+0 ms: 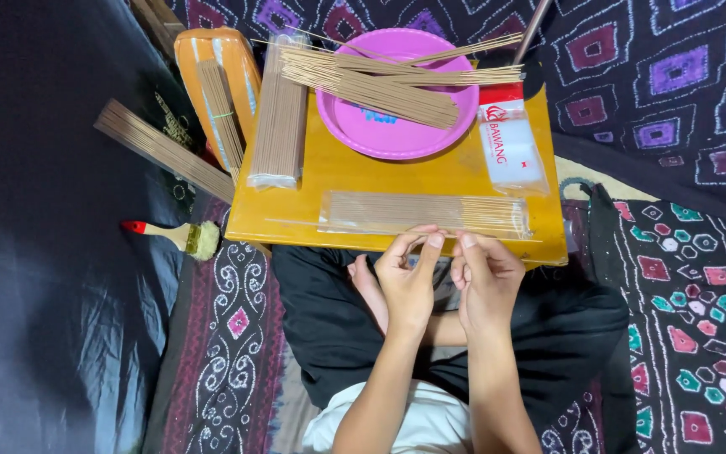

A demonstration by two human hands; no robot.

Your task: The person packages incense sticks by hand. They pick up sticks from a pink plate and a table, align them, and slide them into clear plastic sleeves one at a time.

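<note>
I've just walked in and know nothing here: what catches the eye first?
A pink plate heaped with thin sticks sits at the far side of a yellow board. At its near edge, the left hand and right hand meet over a clear packet of sticks.

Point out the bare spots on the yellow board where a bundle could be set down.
Bare board lies between the pink plate and the clear sleeve of sticks. The left edge, under the wrapped bundle, and the right, under the red-and-white packet, are crowded.
</note>
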